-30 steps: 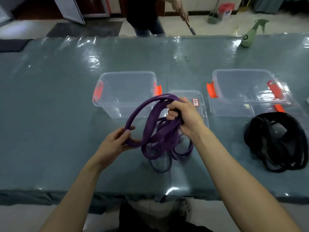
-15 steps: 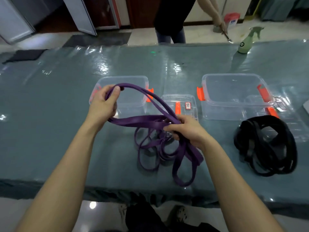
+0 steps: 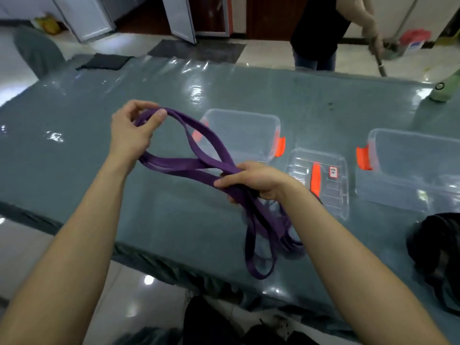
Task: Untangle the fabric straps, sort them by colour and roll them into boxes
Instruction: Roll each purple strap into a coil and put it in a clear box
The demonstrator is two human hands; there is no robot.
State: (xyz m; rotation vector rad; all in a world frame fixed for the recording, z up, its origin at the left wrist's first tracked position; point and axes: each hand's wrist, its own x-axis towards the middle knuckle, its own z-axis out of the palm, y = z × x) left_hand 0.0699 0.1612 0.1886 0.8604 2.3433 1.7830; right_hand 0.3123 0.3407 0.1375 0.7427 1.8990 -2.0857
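Purple straps [image 3: 174,163] stretch between both hands above the grey-green table [image 3: 74,158], which lies under a glossy clear sheet. The left hand [image 3: 132,130] is raised and half closed, its thumb and curled fingers pinching the far bend of several loops. From there the bands run down and to the right, crossing one another, into the right hand [image 3: 256,180], whose fingers are wrapped round the gathered bundle. Below that grip the rest of the straps hangs in long loops that reach the table near its front edge, partly hidden behind the right forearm. Beyond the hands stands a clear box [image 3: 249,135] with orange latches, and a second box [image 3: 410,170] of the same kind stands well to its right. Between them a clear lid [image 3: 331,192] lies flat, with an orange strip and a small label on it. A heap of black straps [image 3: 433,245] lies on the table at the right edge, in front of the second box. A pale green bottle [image 3: 440,93] stands at the far right corner. Past the table another person [image 3: 318,26] in a dark top holds a long handle [image 3: 379,62] over the tiled floor.
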